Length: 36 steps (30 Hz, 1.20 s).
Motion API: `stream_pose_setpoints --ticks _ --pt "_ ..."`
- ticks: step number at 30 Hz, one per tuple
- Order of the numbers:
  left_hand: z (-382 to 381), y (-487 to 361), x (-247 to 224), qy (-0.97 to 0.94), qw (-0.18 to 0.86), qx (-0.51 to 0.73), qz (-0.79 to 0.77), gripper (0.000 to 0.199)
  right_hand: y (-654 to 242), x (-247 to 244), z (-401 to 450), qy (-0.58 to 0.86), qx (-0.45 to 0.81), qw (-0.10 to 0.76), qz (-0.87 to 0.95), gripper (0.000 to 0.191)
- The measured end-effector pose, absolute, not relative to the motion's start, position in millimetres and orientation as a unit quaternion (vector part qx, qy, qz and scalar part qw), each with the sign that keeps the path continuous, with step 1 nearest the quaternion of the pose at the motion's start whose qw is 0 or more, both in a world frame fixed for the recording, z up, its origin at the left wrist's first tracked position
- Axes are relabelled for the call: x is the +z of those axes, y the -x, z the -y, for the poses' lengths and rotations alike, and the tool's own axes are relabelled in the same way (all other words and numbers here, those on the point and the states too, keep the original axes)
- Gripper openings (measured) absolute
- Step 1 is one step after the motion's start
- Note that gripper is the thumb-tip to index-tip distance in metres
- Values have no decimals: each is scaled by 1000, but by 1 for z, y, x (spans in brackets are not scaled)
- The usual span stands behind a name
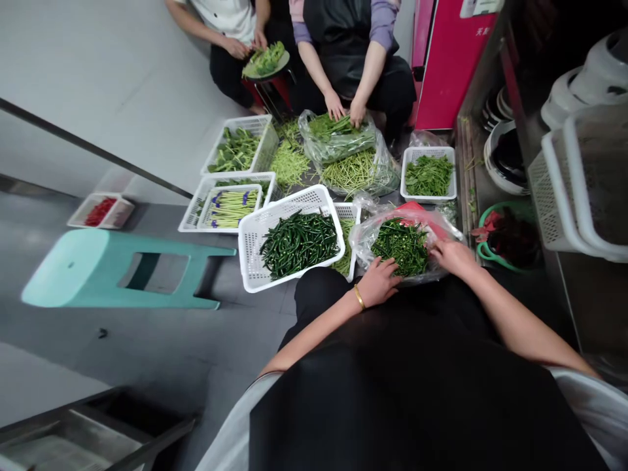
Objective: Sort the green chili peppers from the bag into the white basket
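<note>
A clear plastic bag (362,239) lies open before my knees, full of small green chillies (400,245). My left hand (379,281), with a gold bangle at the wrist, rests on the bag's near left side, its fingers apart and touching the chillies. At the bag's right edge my right hand (450,256) has its fingers closed on the plastic. To the left, a white basket (252,258) of dark green chillies (299,243) sits tilted over another white basket (352,212).
Two people work with greens opposite. Baskets of vegetables (429,175) and a large bag of stems (350,170) stand between us. A teal stool (73,268) lies on its side at left. A green basket (510,261) and metal shelving are at right.
</note>
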<state>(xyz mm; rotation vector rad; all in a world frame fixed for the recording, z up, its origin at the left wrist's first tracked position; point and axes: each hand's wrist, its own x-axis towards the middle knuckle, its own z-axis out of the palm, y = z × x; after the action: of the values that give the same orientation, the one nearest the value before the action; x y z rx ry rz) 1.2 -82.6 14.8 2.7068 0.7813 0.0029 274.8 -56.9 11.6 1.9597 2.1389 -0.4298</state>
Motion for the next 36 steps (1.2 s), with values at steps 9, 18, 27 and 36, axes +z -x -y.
stream_pose_setpoints --ticks 9,18,27,36 --pt "73 2 41 -877 285 178 -343 28 -253 17 15 -675 -180 2 -716 18" --pt "19 -83 48 -587 641 219 -444 13 -240 53 39 -599 -264 -313 -688 16" --pt "24 -48 35 -344 739 288 -503 9 -258 -26 32 -753 -352 -108 -545 33" --pt "3 -56 27 -491 661 329 -463 8 -253 11 13 -674 -470 -275 -500 35"
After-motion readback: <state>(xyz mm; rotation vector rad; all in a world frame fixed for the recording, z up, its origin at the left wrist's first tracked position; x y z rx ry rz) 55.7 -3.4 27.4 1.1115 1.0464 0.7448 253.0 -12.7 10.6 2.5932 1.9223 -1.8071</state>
